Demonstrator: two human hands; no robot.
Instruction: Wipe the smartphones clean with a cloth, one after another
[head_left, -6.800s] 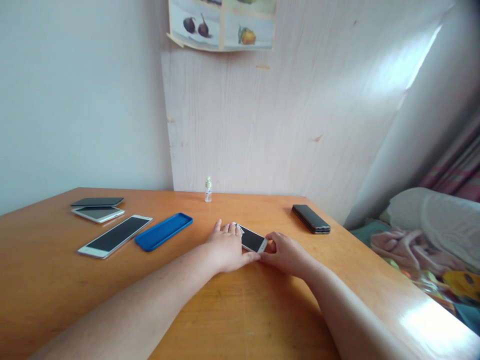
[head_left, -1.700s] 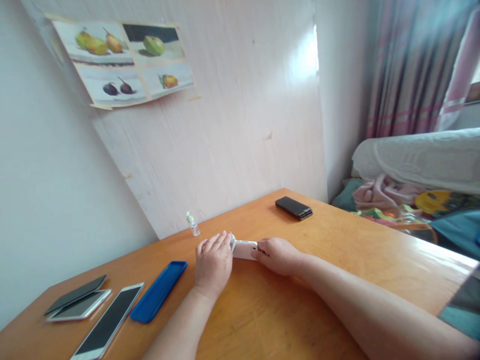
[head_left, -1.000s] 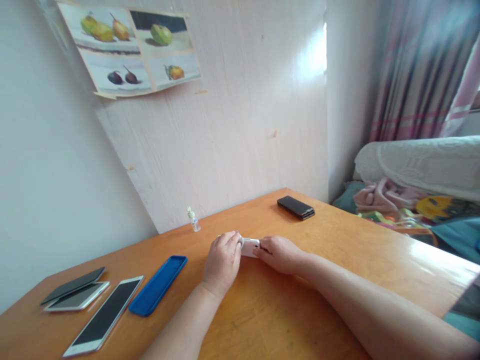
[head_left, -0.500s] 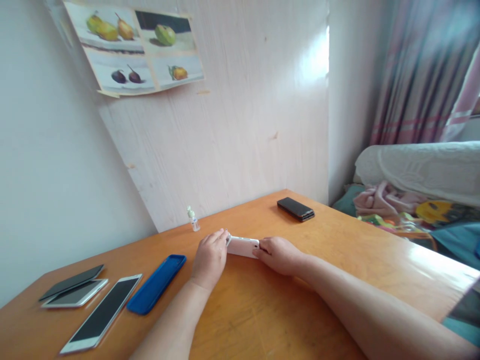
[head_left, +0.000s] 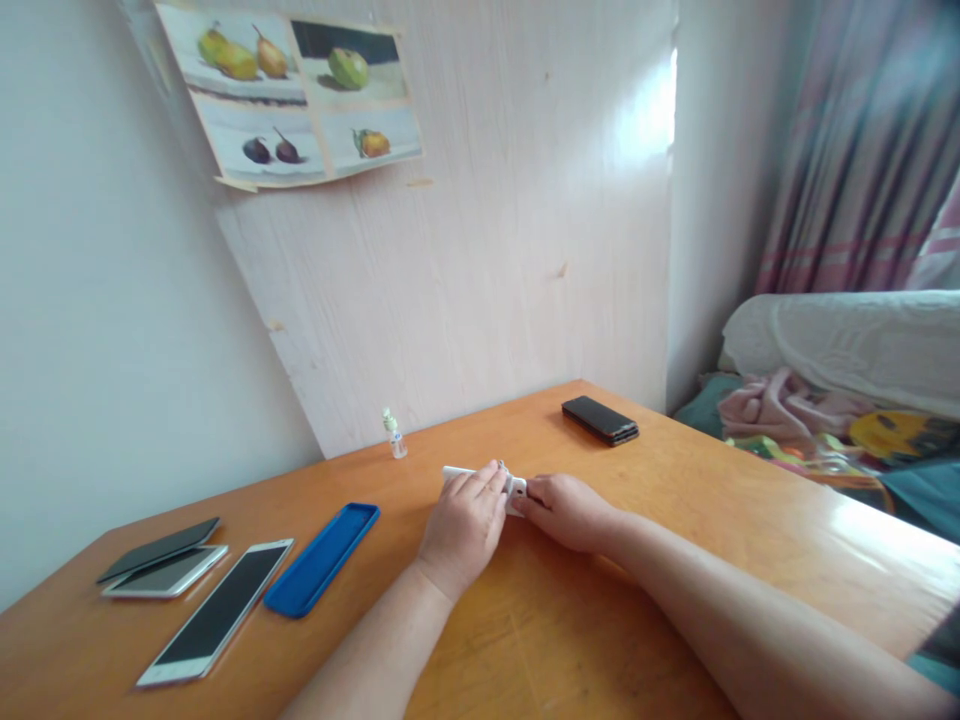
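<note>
A white phone (head_left: 456, 471) is held above the table in front of me, its back turned toward me. My right hand (head_left: 568, 512) grips its right end, thumb on the near side and fingers behind. My left hand (head_left: 465, 520) lies across its middle with the fingers together, pressing a small whitish cloth (head_left: 505, 468) against it; the cloth is mostly hidden under the fingers. To the left of my hands lies an empty blue phone case (head_left: 319, 565), open side up. Beside it a white phone with a dark screen (head_left: 217, 612) lies flat.
On the wooden table (head_left: 517, 640), a smaller white device (head_left: 166, 573) lies under a dark flat cover (head_left: 159, 550) at far left. A small spray bottle (head_left: 395, 437) stands near the wall. A black phone-like stack (head_left: 600, 419) lies at back right.
My left hand has slid right along the phone, from its left end toward its right end. My right hand keeps its grip there. The view has shifted slightly.
</note>
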